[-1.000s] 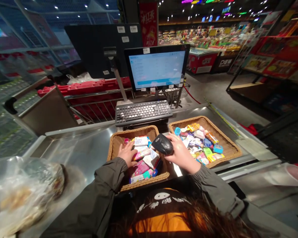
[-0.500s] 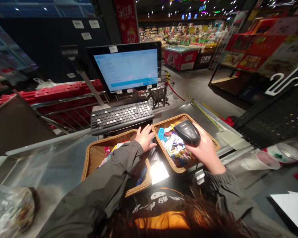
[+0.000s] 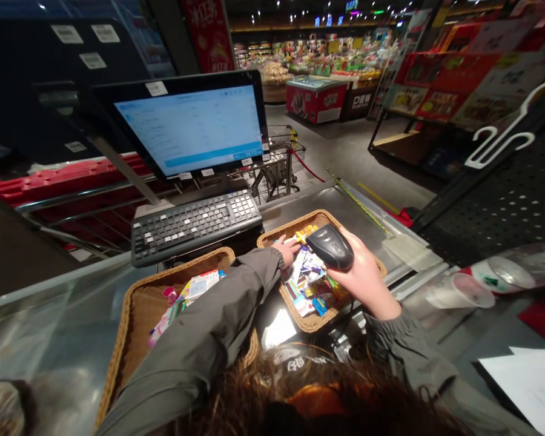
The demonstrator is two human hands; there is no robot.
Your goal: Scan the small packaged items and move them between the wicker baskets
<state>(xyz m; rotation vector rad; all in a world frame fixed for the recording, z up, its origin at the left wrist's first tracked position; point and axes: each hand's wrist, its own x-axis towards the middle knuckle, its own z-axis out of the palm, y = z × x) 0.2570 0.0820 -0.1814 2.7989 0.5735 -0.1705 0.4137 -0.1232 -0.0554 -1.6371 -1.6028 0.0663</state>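
My right hand is wrapped round a black handheld barcode scanner, which is over the right wicker basket. Small colourful packets fill that basket, with a blue item near its front. My left hand reaches in over the same basket's left rim, fingers stretched out towards the packets; its fingertips are partly hard to make out. Under my left forearm stands the left wicker basket, holding a few packets and a pink item. My sleeve hides part of it.
A monitor and a black keyboard stand behind the baskets on the metal counter. Plastic cups and white paper lie at the right. A white hanger hangs beside a perforated panel.
My left hand has moved from the gap between the baskets into the right basket. My right hand still holds the scanner over it. The view has shifted, and the monitor appears further left.
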